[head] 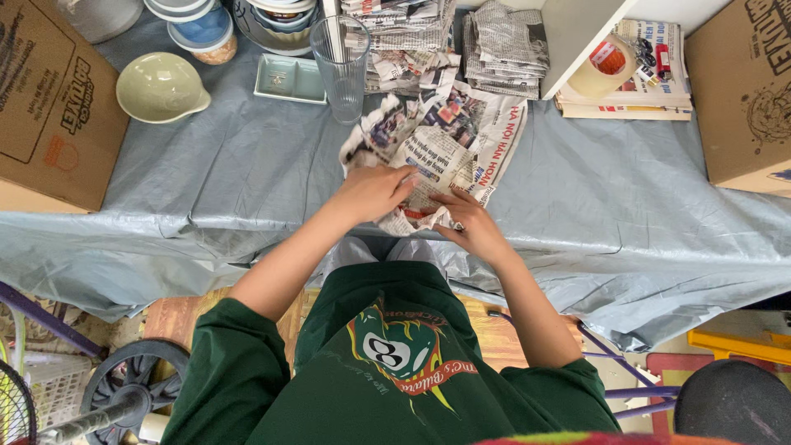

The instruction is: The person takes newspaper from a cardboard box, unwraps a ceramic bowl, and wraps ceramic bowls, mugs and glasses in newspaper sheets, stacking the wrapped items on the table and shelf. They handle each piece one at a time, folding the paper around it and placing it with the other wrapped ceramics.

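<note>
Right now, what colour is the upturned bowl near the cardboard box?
Pale green bowl, seen in the head view.
</note>
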Motion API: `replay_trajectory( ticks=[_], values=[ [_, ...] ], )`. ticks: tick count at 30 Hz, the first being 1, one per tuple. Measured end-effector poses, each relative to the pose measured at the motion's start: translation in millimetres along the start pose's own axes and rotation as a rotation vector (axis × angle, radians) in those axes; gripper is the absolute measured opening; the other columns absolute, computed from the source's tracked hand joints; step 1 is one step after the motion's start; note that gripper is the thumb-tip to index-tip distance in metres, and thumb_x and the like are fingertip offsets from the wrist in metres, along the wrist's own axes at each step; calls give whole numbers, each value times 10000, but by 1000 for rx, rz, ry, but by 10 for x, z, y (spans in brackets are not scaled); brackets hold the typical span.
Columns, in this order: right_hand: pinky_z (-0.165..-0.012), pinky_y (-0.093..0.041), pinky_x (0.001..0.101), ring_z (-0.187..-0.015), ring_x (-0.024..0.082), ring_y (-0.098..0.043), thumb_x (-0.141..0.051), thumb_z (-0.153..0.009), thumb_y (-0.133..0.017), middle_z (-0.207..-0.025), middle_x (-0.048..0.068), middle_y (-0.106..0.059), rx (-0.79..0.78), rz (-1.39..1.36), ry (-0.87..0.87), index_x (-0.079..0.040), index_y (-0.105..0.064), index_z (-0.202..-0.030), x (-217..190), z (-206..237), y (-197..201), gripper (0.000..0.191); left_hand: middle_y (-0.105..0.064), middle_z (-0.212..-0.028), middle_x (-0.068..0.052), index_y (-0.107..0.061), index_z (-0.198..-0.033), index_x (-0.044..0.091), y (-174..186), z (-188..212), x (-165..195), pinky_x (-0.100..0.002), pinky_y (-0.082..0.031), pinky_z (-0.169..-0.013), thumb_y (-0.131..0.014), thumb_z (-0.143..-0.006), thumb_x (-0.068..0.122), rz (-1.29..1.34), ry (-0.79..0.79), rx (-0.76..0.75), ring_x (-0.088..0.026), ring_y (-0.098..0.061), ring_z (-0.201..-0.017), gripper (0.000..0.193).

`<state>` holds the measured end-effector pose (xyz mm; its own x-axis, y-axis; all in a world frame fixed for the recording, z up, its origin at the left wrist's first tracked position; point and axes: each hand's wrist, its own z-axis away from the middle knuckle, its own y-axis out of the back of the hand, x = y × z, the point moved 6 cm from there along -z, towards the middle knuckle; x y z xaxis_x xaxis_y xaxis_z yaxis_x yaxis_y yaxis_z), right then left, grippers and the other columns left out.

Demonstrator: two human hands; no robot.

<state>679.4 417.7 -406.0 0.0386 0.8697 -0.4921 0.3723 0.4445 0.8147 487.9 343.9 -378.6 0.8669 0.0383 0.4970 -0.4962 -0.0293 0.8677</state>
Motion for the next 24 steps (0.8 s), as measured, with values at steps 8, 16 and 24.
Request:
replay_trajectory(
  ticks=[8,16,24],
  values=[
    [-839,-533,343,-931,172,-642,-76,-957,-714,-990,118,-723,-39,-574,-428,-26,-707,-1147,557,543,25,196,-716,-1274,-151,-628,-1352,110,-316,-393,-254,-415,-510,-974,-506,-977,487,192,-193,-231,-322,-670,-1161,546],
    [-897,-529,261,-1029,88,-639,-149,-984,-704,-1146,10,-721,428,-697,-515,7,-661,-1254,1037,253,424,314,-668,-1383,-59,-568,-1457,76,-564,-532,-825,-358,-494,-1036,-306,-876,828,1457,339,-292,-188,-643,-1228,986],
    [-773,-549,281,-879,94,-661,-177,-956,-762,-1007,55,-758,385,-577,-586,43,-724,-1128,1273,-467,581,282,-650,-1362,-108,-544,-1446,27,-383,-273,-1009,-374,-514,-1008,-779,-916,357,1377,234,230,-187,-636,-1196,668]
  ],
)
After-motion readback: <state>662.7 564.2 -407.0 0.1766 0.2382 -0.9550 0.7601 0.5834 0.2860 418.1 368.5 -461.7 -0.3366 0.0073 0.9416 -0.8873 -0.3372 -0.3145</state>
